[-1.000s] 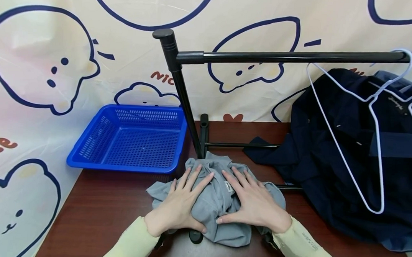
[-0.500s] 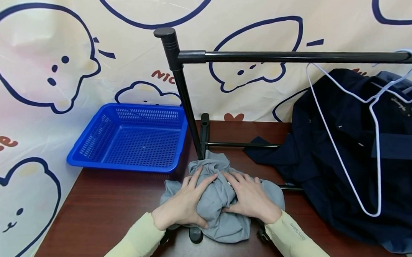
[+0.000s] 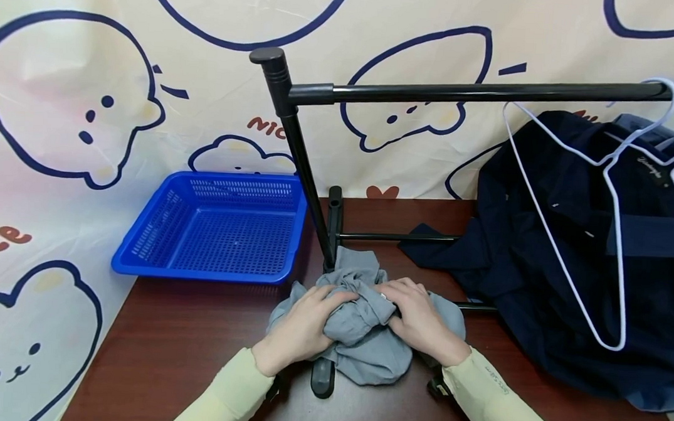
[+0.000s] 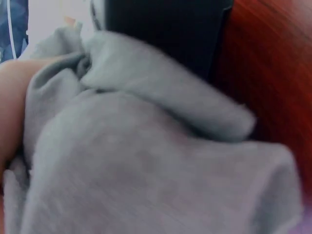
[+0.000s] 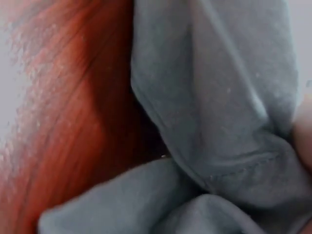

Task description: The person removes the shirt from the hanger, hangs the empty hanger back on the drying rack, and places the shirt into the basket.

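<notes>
In the head view, a crumpled grey garment (image 3: 360, 321) lies bunched on the brown table over the foot of a black clothes rack. My left hand (image 3: 304, 325) grips its left side, fingers curled into the folds. On the right side my right hand (image 3: 422, 318) holds a bunch of the same cloth, knuckles bent, with a bit of white label by the fingertips. The left wrist view is mostly filled by the grey cloth (image 4: 126, 156), a strip of hand at its left edge. A stitched seam shows on the cloth (image 5: 234, 97) in the right wrist view.
A blue plastic basket (image 3: 198, 273) stands at the back left, beside the rack's upright (image 3: 300, 152). The rack's top rail (image 3: 461, 92) runs to the right and bears white hangers (image 3: 670, 102). Dark navy clothes (image 3: 537, 276) are heaped under them. A patterned curtain hangs behind.
Both hands went from lying spread flat on the grey garment to curled fingers gathering it inward. The garment is more bunched, and more of the rack's foot shows at the front.
</notes>
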The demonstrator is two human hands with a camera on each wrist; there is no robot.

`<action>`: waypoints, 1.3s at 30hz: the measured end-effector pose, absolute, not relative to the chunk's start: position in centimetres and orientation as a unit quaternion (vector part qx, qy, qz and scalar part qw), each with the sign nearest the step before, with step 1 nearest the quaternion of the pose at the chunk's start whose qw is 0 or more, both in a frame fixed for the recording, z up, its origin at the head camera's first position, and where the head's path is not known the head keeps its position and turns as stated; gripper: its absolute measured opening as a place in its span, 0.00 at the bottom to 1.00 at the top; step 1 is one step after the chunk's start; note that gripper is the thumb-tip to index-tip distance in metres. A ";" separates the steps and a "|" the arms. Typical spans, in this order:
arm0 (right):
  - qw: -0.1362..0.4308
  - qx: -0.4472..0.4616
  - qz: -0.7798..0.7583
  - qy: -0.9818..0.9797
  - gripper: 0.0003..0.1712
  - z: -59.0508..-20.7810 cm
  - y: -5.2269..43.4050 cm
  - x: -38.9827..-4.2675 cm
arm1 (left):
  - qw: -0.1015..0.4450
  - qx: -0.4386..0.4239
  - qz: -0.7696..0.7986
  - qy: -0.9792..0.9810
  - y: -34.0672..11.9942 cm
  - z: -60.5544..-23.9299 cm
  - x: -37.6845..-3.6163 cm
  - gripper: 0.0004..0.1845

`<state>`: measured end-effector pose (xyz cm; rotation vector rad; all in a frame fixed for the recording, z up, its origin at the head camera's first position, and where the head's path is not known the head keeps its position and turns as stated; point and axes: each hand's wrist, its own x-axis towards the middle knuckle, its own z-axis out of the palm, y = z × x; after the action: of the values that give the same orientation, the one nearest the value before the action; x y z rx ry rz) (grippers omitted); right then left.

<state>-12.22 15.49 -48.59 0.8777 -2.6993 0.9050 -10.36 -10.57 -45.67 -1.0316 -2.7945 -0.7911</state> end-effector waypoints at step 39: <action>0.275 0.476 0.429 -0.716 0.43 -35.8 -1.0 -17.5 | 0.568 -0.228 -0.335 -0.716 -18.8 -29.3 -12.1 0.07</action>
<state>-17.53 -0.96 -35.83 1.2811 -1.9262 1.1547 -12.07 -18.80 -29.25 -0.5366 -1.6826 -0.7873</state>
